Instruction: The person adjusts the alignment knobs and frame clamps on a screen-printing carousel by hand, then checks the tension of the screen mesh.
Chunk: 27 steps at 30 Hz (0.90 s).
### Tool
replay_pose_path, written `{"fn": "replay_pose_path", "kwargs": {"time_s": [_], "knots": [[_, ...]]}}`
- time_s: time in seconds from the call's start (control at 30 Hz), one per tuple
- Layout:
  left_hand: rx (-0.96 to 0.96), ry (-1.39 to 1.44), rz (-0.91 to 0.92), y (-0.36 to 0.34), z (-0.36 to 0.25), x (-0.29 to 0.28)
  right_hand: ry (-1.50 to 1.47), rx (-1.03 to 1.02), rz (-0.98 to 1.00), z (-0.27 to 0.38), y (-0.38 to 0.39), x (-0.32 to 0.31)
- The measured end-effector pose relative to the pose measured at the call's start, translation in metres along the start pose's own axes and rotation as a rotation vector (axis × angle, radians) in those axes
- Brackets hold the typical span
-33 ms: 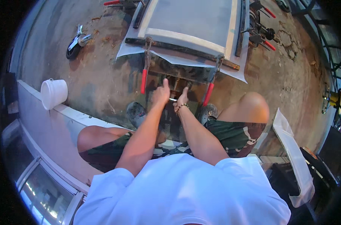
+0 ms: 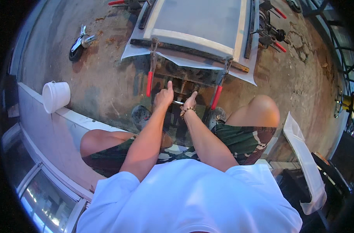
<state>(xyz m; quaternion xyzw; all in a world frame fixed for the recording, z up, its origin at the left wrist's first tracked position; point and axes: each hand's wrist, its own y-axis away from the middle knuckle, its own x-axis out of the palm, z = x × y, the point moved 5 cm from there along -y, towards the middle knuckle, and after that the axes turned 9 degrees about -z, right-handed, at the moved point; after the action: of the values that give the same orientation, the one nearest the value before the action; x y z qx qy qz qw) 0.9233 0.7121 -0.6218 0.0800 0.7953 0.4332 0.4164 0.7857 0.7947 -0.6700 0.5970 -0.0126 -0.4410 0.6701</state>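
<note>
My left hand point(image 2: 164, 97) is closed on the left end of a shiny, curved metal bar point(image 2: 178, 103), its thumb stretched away from me. My right hand point(image 2: 190, 101) grips the right end, with a beaded bracelet on that wrist. What the bar belongs to is mostly hidden in shadow; it may be the near edge of a handwheel. Beyond it shows an upright metal rod point(image 2: 182, 86) under a frame. Two clamps with red handles, a left one point(image 2: 149, 83) and a right one point(image 2: 215, 98), hang from the frame's near edge on either side of my hands.
Translucent sheeting lies under a pale-edged panel point(image 2: 198, 17) on the frame ahead. More red-handled clamps point(image 2: 268, 39) line its right side. A loose caster wheel point(image 2: 79, 46) lies on the concrete floor at left. A white bucket point(image 2: 56, 96) stands on the ledge point(image 2: 81, 120).
My left hand has shifted slightly left, and the hands are a little farther apart. More of the curved metal bar shows between them.
</note>
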Motion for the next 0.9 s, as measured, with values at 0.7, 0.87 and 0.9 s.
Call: {"fn": "replay_pose_path", "kwargs": {"time_s": [0.7,0.87,0.9], "knots": [[-0.115,0.754,0.146,0.005,0.020,0.036,0.304,-0.481,-0.080,0.014,0.035,-0.001],[-0.068,0.493,-0.024,0.013,0.011,0.031,0.126,-0.316,-0.122,0.005,0.018,0.006],[-0.062,0.361,-0.086,0.013,0.012,0.030,0.106,-0.327,-0.099,0.004,0.020,0.006]]}}
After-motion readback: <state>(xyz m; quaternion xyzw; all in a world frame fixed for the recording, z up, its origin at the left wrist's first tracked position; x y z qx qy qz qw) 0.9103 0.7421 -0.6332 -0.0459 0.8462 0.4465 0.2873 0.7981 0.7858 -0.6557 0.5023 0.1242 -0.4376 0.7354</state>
